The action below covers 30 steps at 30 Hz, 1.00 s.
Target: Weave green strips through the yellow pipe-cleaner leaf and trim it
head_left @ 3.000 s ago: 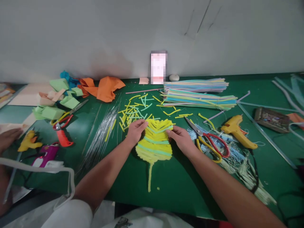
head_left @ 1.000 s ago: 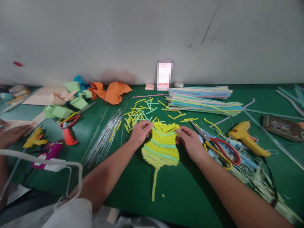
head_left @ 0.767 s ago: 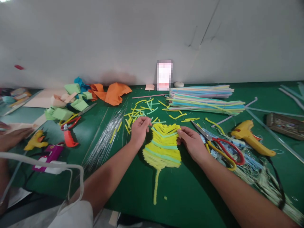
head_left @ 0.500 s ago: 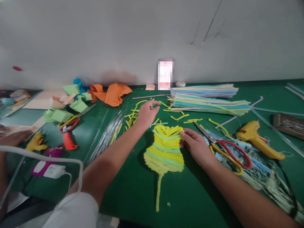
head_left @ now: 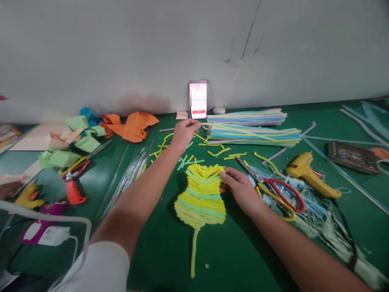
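In front of me lies a leaf-shaped piece (head_left: pixel 202 196) made of yellow pipe cleaners with mint-green stripes, its single stem pointing towards me. The thumb and fingers of my right hand (head_left: pixel 241 188) are closed on its upper right edge. Further off, my left hand (head_left: pixel 184 134) pinches the end of a yellow pipe cleaner (head_left: pixel 223 126) that lies along the top of a pastel bundle (head_left: pixel 255 136). Short yellow and mint cut pieces (head_left: pixel 185 161) are scattered between my left hand and the leaf.
Red-and-yellow-handled scissors (head_left: pixel 273 184) and a yellow glue gun (head_left: pixel 313 174) lie right. A lit phone (head_left: pixel 199 101) leans on the wall. Wires (head_left: pixel 129 174), crumpled paper (head_left: pixel 138 125), another pair of scissors (head_left: pixel 80 162) and a co-worker's hand (head_left: pixel 10 190) are to the left.
My left hand has moved across to the pipe cleaner bundle and closed on a yellow one's end. My right hand stays on the leaf's edge. The view has shifted right.
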Motion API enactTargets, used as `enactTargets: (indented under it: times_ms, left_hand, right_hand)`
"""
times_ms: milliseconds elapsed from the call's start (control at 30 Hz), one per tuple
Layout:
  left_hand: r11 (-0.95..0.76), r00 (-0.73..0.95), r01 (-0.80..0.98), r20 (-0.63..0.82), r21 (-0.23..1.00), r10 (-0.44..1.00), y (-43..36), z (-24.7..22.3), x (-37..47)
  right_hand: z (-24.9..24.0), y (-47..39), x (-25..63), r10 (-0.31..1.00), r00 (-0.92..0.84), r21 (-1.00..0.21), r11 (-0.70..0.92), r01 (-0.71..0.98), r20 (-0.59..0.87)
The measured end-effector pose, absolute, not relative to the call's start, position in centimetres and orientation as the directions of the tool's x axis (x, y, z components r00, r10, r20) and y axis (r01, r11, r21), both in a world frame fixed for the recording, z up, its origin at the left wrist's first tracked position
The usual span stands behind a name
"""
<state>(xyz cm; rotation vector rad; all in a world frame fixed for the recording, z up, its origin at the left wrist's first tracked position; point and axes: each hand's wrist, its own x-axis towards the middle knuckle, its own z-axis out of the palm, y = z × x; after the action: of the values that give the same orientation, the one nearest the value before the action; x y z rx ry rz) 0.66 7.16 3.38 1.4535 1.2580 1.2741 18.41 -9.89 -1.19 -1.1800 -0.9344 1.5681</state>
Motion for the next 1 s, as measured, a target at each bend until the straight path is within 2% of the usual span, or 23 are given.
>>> enactTargets:
  times_ms: [67, 133, 233, 400, 600, 733, 1000]
  left_hand:
    - [-0.181, -0.205, -0.040, 0.169, 0.983, 0.964, 6.6, 4.2, 0.0]
    - [-0.263, -0.395, -0.200, 0.168, 0.944, 0.903, 5.9, 5.4, -1.0]
    - [-0.401, -0.502, -0.335, 0.199, 0.853, 0.842, 4.1, 7.4, -3.2]
    - [-0.319, -0.445, -0.461, 0.095, 0.828, 0.890, -1.4, 8.1, -5.9]
    - [-0.045, -0.264, -0.491, -0.099, 0.870, 0.960, -6.6, 2.9, -6.1]
    - [-0.018, -0.249, -0.502, -0.125, 0.865, 0.960, -6.9, 1.0, -5.7]
    - [0.059, -0.225, -0.576, -0.227, 0.815, 0.948, -6.4, 1.2, -5.6]
  right_hand:
    - [-1.3, -9.8, 18.4, 0.963, -0.113, -0.938, -0.264, -0.226, -0.244]
    - [-1.4, -9.8, 18.4, 0.966, -0.112, -0.940, -0.252, -0.230, -0.231]
    - [-1.3, -9.7, 18.3, 0.974, -0.095, -0.943, -0.225, -0.246, -0.208]
    - [-0.9, -9.7, 18.0, 0.978, -0.059, -0.940, -0.209, -0.271, -0.201]
    - [-1.0, -9.4, 18.1, 0.983, -0.005, -0.940, -0.175, -0.293, -0.181]
    - [-0.9, -9.4, 18.2, 0.977, -0.034, -0.930, -0.211, -0.301, -0.211]
    - [-0.5, -9.6, 18.0, 0.972, -0.040, -0.909, -0.230, -0.348, -0.230]
